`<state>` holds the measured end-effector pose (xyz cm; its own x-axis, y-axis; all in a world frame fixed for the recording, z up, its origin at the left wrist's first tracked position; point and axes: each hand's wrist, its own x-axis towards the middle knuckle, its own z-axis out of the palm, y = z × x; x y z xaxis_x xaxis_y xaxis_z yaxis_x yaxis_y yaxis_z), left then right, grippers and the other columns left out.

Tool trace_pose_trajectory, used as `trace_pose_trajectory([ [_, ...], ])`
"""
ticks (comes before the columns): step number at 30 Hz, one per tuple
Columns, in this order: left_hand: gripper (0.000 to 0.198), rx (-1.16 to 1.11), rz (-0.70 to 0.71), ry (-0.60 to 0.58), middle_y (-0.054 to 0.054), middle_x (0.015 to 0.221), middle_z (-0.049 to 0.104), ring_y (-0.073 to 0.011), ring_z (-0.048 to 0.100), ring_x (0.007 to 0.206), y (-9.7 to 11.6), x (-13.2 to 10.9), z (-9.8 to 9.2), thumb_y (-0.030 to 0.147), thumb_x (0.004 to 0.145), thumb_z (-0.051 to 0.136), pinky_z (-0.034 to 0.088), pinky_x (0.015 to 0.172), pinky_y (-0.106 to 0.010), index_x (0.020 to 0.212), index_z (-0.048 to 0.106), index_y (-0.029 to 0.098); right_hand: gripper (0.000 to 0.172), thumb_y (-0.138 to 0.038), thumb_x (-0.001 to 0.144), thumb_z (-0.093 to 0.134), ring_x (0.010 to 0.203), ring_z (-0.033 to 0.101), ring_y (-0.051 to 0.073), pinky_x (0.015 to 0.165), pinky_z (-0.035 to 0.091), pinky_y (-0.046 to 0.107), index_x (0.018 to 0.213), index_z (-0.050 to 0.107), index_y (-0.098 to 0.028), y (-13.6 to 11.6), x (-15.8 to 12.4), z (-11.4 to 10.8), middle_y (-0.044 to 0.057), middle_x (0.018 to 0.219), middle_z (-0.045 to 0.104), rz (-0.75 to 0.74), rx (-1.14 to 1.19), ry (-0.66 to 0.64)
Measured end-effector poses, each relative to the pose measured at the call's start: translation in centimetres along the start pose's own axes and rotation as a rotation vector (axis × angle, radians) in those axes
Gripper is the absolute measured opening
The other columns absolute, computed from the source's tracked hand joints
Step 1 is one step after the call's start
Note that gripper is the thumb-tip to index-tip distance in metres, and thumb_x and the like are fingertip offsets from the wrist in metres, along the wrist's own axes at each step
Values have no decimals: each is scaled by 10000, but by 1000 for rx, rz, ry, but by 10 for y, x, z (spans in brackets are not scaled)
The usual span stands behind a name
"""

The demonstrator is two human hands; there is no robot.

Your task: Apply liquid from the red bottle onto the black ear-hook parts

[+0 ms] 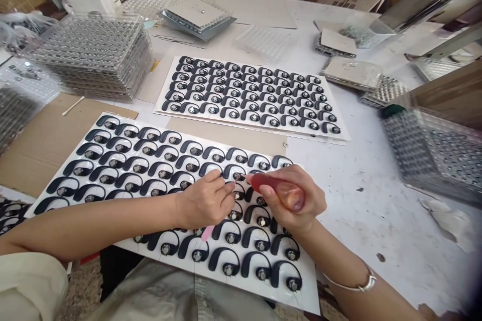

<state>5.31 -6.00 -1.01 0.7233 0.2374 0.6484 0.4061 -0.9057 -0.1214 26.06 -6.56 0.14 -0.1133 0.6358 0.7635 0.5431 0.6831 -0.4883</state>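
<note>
My left hand [207, 199] is closed, and a slim pink-ended tool [207, 232] sticks out below it; the rest of that tool is hidden by the fingers. My right hand [297, 200] wraps round a red-handled tool [276, 188] with a rounded amber butt. Its thin tip points left at one of the black ear-hook-shaped parts [234, 171], close to my left fingertips. Rows of these hooks, each with a round silvery piece at one end, lie on the near white board [311, 291]. Fine wires show at several parts along the near edge.
Beyond it lies a second white board [165, 85] with more black hooks. Clear plastic trays form a tall stack [94, 55] at left and another stack [433, 150] at right. A cotton swab [73, 105] rests on brown cardboard [22, 170]. Crumpled white tissue [448, 218] lies at right.
</note>
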Motion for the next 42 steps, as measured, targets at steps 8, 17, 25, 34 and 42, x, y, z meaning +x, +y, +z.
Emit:
trace_pose_trajectory([
  [8, 144, -13, -2, -11, -146, 860, 704, -158, 549, 673, 0, 0, -1, 73, 881, 558, 474, 686, -338, 758, 631, 84, 316, -150, 686, 741, 563, 560, 143, 459, 474, 276, 959, 590, -196, -2, 3, -1, 15, 689, 636, 4, -2, -4],
  [17, 164, -11, -11, 4, -125, 821, 710, -150, 538, 627, -1, 2, -2, 69, 871, 574, 482, 642, -324, 714, 617, 96, 324, -155, 677, 726, 550, 583, 161, 440, 469, 292, 977, 610, -191, 4, -2, -3, 12, 691, 635, -67, 21, 85],
  [25, 162, -28, -31, 14, -111, 824, 705, -144, 524, 640, 0, 0, 0, 75, 858, 598, 471, 673, -324, 698, 595, 99, 267, -169, 692, 706, 515, 573, 155, 413, 458, 281, 940, 609, -182, 5, -1, -3, 10, 653, 619, -88, 9, 68],
  [34, 151, -39, -26, 24, -133, 820, 709, -144, 513, 629, 0, 1, 0, 56, 850, 589, 478, 654, -322, 705, 614, 91, 328, -179, 677, 742, 538, 578, 147, 418, 479, 264, 973, 600, -186, 5, -2, -2, 11, 670, 620, -100, -17, 17],
  [42, 126, -38, -24, 16, -132, 851, 711, -154, 529, 662, -1, 1, -1, 62, 865, 583, 469, 644, -324, 750, 619, 99, 282, -217, 718, 705, 501, 564, 144, 390, 471, 261, 977, 595, -203, 0, 2, -3, 5, 654, 615, -166, -61, 17],
])
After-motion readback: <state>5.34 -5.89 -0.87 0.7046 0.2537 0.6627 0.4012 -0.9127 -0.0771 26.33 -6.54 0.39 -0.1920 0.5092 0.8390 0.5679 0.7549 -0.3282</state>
